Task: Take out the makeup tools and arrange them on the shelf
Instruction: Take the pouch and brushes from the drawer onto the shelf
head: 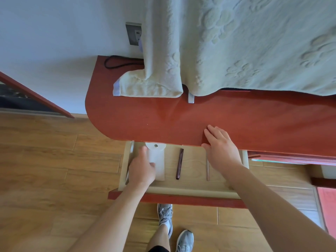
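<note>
An open pale wood drawer (190,188) sticks out below the red-brown shelf top (145,117). Inside it lie a white translucent makeup tool with a round end (157,157), a dark maroon pencil-like stick (179,163) and a thin grey stick (207,171). My left hand (142,168) reaches into the drawer's left side and its fingers curl round the white tool. My right hand (221,145) rests flat over the shelf's front edge, fingers straight, and hides the top of the thin grey stick.
A pale green towel (151,86) and a large textured cloth (254,42) hang down onto the back of the shelf. A black cord (116,62) and a wall socket (133,33) sit at the back left. My feet in grey shoes (184,240) stand on the wood floor below.
</note>
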`<state>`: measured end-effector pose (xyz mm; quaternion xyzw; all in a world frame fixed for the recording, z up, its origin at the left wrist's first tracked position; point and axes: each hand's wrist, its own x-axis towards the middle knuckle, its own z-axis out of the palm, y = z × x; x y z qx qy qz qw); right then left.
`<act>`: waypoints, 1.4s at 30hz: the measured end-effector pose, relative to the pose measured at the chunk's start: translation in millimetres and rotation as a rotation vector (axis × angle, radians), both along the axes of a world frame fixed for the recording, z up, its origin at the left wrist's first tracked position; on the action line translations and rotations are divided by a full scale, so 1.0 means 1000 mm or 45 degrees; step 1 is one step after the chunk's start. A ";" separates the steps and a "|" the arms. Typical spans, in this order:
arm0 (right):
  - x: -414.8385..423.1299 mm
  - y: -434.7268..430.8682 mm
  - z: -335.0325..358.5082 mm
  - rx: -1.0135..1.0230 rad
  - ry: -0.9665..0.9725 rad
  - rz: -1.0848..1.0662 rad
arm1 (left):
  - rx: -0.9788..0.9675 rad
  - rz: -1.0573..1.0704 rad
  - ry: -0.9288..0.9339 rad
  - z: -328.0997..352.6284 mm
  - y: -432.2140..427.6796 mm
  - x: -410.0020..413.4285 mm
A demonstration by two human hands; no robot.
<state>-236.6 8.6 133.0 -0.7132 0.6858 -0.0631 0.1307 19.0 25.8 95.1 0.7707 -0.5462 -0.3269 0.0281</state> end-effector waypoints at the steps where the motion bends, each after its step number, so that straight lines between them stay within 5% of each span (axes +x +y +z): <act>1: 0.000 0.000 0.000 0.006 -0.004 -0.001 | 0.010 0.055 0.048 0.003 -0.001 -0.001; 18: 0.001 -0.003 0.014 0.157 0.044 0.013 | -0.008 0.631 0.698 0.066 0.038 0.008; 34: 0.004 -0.004 0.022 0.190 -0.027 -0.031 | -0.008 0.362 0.735 0.131 0.037 0.017; 42: 0.003 -0.002 0.018 0.172 -0.048 -0.054 | -0.197 0.268 0.698 0.127 -0.014 -0.004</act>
